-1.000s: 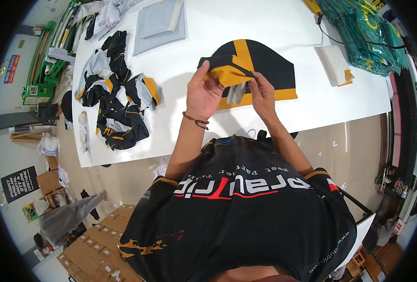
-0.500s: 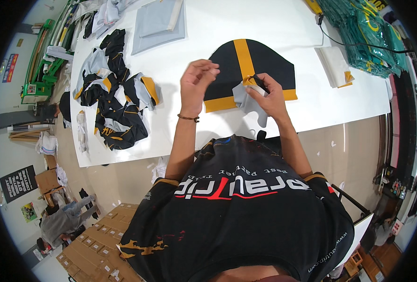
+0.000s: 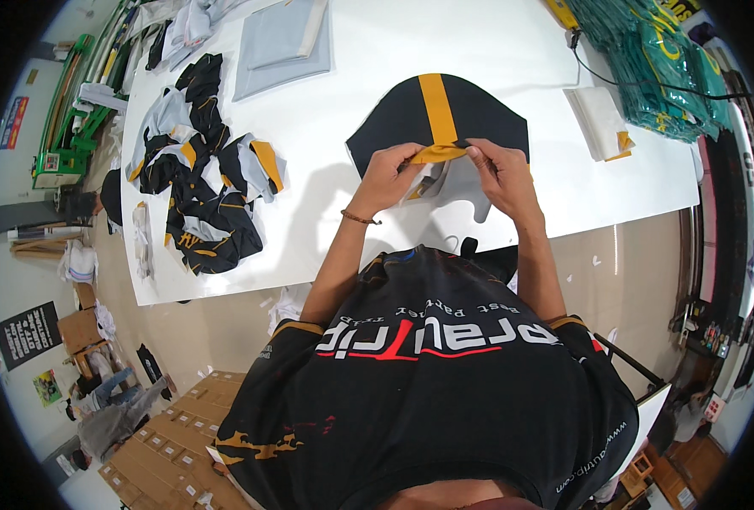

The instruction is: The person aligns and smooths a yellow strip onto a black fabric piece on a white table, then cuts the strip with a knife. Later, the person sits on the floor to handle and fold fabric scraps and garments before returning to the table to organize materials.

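Between my hands a fabric piece [image 3: 438, 154] is stretched, its yellow edge pinched at both ends and its pale grey side hanging below. At the left end, my left hand [image 3: 385, 180] has its fingers closed on that edge. My right hand [image 3: 507, 178] grips the other end, where a bit of black shows, with the thumb on top. Under and beyond them lies a sleeve-shaped black fabric panel [image 3: 395, 123] with a yellow stripe down its middle. My hands and the held piece cover its near edge.
To the left on the white table [image 3: 309, 246] lies a heap of black, grey and yellow fabric pieces [image 3: 211, 178]. Folded grey fabric [image 3: 279, 55] sits at the back. At right are a pale fabric stack [image 3: 596, 123], green bagged garments [image 3: 670, 81] and a black cable [image 3: 649, 85].
My left hand has come down and to the right and taken hold of the fabric piece's left end. The yellow edge is now drawn out between both hands.
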Demonstrator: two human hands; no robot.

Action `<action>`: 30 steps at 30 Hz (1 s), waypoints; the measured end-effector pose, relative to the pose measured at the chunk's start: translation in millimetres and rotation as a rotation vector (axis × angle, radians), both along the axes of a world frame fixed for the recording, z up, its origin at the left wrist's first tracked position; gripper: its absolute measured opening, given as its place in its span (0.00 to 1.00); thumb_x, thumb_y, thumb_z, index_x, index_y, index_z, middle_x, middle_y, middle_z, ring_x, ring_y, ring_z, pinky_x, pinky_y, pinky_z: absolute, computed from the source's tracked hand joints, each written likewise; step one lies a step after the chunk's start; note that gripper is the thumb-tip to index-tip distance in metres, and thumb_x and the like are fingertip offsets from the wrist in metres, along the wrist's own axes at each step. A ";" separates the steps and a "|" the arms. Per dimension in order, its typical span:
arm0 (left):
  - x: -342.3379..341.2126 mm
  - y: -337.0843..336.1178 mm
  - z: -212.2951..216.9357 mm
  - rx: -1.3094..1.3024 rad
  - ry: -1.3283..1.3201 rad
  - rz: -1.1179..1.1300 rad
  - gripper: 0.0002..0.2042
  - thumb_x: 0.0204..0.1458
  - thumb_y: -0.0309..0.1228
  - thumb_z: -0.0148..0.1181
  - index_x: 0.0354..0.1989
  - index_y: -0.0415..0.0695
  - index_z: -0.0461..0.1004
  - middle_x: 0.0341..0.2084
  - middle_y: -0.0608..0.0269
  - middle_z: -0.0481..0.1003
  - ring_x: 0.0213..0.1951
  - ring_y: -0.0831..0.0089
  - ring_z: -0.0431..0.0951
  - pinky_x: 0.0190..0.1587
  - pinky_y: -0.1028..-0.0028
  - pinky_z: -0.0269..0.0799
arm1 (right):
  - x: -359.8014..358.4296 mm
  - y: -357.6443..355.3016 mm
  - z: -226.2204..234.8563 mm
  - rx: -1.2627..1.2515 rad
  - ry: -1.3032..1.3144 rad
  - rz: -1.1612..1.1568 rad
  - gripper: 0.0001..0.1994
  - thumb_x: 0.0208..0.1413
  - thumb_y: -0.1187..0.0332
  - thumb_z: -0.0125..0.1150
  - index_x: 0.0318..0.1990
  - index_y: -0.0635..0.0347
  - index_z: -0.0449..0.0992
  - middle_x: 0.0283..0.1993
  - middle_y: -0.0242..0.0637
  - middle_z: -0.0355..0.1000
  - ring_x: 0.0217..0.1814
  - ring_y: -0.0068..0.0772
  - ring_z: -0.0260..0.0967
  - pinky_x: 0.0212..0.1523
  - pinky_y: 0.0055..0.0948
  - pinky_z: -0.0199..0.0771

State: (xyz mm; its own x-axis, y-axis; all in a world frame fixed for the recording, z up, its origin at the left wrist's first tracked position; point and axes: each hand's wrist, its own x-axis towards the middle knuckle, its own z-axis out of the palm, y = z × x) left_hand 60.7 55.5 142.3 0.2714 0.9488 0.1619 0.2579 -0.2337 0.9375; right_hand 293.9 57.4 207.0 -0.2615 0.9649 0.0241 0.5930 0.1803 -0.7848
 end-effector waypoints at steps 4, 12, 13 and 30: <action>-4.1 -2.9 3.6 -0.021 -0.068 0.131 0.06 0.59 0.24 0.59 0.42 0.35 0.77 0.25 0.60 0.77 0.26 0.78 0.71 0.31 0.77 0.67 | -1.6 2.4 -17.9 0.310 0.097 0.062 0.21 0.55 0.61 0.71 0.55 0.58 0.78 0.38 0.41 0.79 0.32 0.38 0.77 0.35 0.35 0.76; -20.6 -14.7 36.0 -0.032 0.025 0.040 0.07 0.57 0.27 0.64 0.38 0.36 0.79 0.23 0.63 0.77 0.26 0.83 0.69 0.30 0.79 0.65 | 3.2 6.3 -26.1 0.411 0.056 0.019 0.22 0.40 0.82 0.65 0.47 0.53 0.81 0.38 0.36 0.73 0.39 0.38 0.77 0.38 0.36 0.78; -25.9 -16.0 40.4 -0.069 0.041 0.002 0.07 0.56 0.28 0.66 0.38 0.36 0.80 0.25 0.63 0.78 0.27 0.84 0.71 0.33 0.79 0.67 | 6.8 7.1 -23.2 0.458 0.021 -0.019 0.24 0.38 0.84 0.63 0.46 0.53 0.82 0.39 0.36 0.73 0.40 0.38 0.76 0.39 0.36 0.77; -107.6 34.0 21.2 0.088 0.569 0.357 0.12 0.48 0.27 0.68 0.43 0.45 0.86 0.17 0.58 0.76 0.19 0.74 0.74 0.26 0.72 0.70 | 70.5 70.9 -18.7 0.352 0.187 -0.434 0.14 0.61 0.71 0.58 0.51 0.58 0.84 0.26 0.31 0.77 0.33 0.25 0.75 0.36 0.25 0.73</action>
State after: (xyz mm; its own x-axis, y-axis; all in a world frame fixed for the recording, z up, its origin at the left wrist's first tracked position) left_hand -46.8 89.4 163.5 0.0094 0.9859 0.1673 0.7811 -0.1117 0.6143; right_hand 364.4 128.3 188.2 0.1950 0.9081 0.3705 0.5279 0.2212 -0.8200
